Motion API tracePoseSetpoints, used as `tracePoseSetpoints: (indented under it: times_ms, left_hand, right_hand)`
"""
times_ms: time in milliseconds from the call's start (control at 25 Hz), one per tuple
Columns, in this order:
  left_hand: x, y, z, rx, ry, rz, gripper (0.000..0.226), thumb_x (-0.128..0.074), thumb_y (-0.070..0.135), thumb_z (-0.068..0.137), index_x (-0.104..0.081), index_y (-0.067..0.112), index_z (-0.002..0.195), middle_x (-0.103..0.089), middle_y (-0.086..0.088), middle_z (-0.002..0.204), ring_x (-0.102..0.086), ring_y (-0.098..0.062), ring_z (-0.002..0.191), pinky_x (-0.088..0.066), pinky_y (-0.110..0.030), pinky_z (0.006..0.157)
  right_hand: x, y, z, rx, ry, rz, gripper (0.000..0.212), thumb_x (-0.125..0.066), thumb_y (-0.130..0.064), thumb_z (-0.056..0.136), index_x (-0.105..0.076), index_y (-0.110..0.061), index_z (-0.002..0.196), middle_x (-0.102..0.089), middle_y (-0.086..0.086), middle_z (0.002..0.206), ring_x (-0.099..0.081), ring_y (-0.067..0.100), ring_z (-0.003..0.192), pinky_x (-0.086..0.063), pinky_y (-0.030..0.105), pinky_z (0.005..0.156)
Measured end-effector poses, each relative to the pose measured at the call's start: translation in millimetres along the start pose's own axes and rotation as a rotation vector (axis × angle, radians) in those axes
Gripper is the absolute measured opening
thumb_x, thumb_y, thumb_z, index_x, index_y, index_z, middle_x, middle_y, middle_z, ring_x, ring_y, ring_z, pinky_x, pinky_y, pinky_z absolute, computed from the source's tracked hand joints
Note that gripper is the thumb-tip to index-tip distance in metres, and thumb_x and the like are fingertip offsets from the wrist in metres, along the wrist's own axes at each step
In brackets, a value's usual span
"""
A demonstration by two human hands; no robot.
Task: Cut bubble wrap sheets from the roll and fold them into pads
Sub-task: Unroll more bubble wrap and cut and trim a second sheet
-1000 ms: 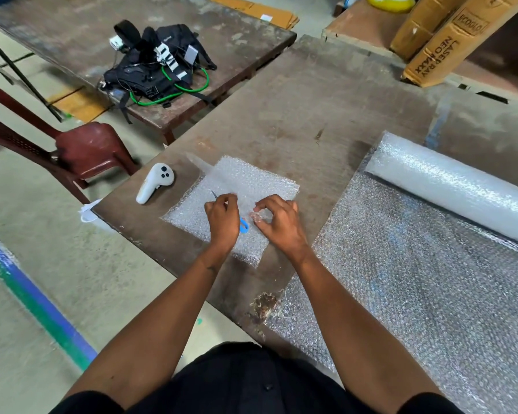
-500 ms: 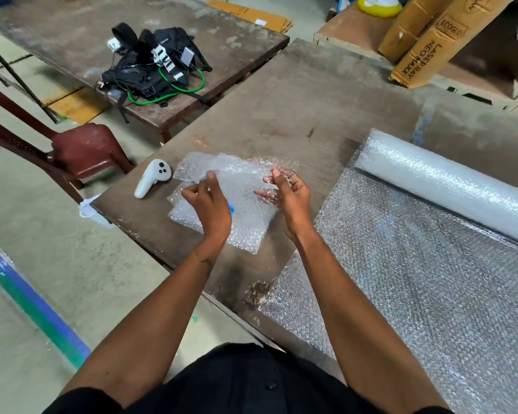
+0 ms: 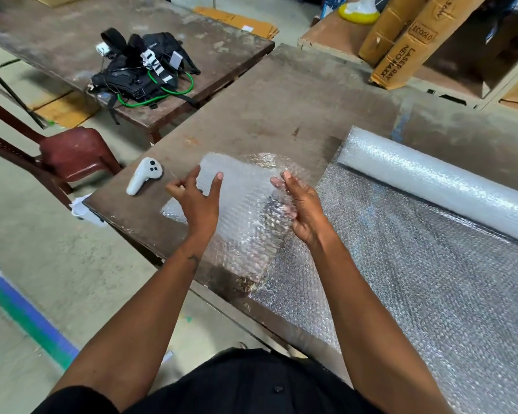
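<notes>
I hold the cut bubble wrap sheet (image 3: 245, 210) lifted above the table (image 3: 266, 109) between both hands: left hand (image 3: 196, 198) pinching its left edge, right hand (image 3: 301, 210) gripping the right, long axis running away from me.

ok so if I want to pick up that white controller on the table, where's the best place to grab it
Take the white controller by its narrow handle, the end toward the table edge, coming from above. It lies flat and alone, left of the left hand, and the handle is slimmer than the round button head.
</notes>
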State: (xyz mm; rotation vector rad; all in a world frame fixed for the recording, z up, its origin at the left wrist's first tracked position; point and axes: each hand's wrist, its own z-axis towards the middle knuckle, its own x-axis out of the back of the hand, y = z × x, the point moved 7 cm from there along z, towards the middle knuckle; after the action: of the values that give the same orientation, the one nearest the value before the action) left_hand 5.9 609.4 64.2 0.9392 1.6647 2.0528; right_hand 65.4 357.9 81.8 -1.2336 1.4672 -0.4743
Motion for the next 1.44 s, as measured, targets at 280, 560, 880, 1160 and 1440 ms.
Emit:
tracePoseSetpoints:
  times_ms: [280, 560, 880, 1160, 1440]
  left_hand:
    - [-46, 28, -37, -0.091, -0.309, -0.01, 0.043, -0.064, 0.051, 0.101, -0.08, 0.011, 0.101, -0.036, 0.001, 0.124, -0.06, 0.005, 0.088, -0.055, -0.026, 0.087]
    - [-114, 36, -130, -0.193, -0.6, 0.13, 0.033, -0.075, 0.043, 0.096, -0.077, 0.011, 0.1, -0.068, -0.008, 0.107, -0.067, -0.017, 0.096, -0.055, -0.044, 0.096]
    - [-183, 168, -301, -0.283, -1.122, 0.167, 0.039, -0.069, 0.037, 0.102, -0.068, -0.002, 0.102, -0.079, -0.004, 0.085, -0.072, -0.002, 0.072, -0.052, -0.028, 0.072]
    - [-225, 240, -503, -0.254, -1.492, 0.059, 0.026, -0.069, 0.018, 0.101, -0.074, -0.003, 0.115, -0.08, -0.008, 0.098, -0.075, -0.019, 0.093, -0.061, -0.028, 0.078]
    - [-276, 264, -588, -0.22, -1.47, 0.013, 0.027, -0.076, 0.034, 0.09, -0.077, 0.013, 0.107, -0.08, 0.0, 0.098, -0.073, -0.011, 0.087, -0.061, -0.029, 0.077]
  right_hand:
    - [89, -25, -44, -0.032, 0.166, -0.2, 0.055, -0.084, -0.055, 0.084, -0.077, -0.02, 0.126, -0.076, 0.004, 0.115, -0.071, 0.02, 0.096, -0.06, 0.039, 0.088]
    - [220, -8, -122, -0.051, 0.404, -0.206, 0.042, -0.064, -0.053, 0.102, -0.071, -0.011, 0.101, -0.065, -0.001, 0.066, -0.052, 0.01, 0.048, -0.04, 0.024, 0.043]
    - [349, -5, -266, -0.055, 0.305, -0.197, 0.022, -0.08, -0.042, 0.09, -0.076, -0.022, 0.099, -0.064, -0.005, 0.081, -0.058, 0.013, 0.069, -0.046, 0.025, 0.059]
    - [399, -12, -352, -0.101, 0.31, -0.142, 0.065, -0.051, -0.067, 0.097, -0.07, -0.015, 0.131, -0.073, 0.014, 0.13, -0.071, 0.024, 0.115, -0.053, 0.044, 0.107]
    - [484, 0, -434, -0.203, 0.178, 0.172, 0.088, -0.079, -0.072, 0.082, -0.066, -0.01, 0.144, -0.059, 0.024, 0.148, -0.052, 0.047, 0.141, -0.035, 0.067, 0.121]
